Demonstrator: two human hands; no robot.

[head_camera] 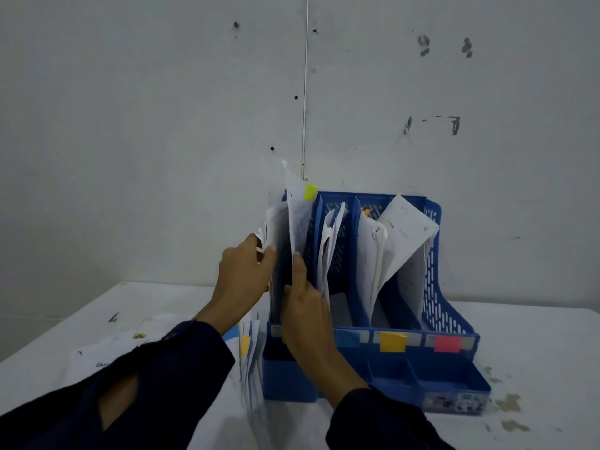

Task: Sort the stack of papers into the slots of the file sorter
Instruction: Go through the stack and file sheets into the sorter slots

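Scuffed white wall behind, tabletop (535,336) messy; left hand (242,280) pinching papers (276,228), right hand (305,306) holding green-tabbed sheet (300,216) in file sorter (433,254), 9 o'clock slot; next, probably push down.

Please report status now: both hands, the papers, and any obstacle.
Left hand holds papers at leftmost slot. Right hand pinches green-tabbed sheet in blue file sorter. More papers left of sorter. No obstacle seen.
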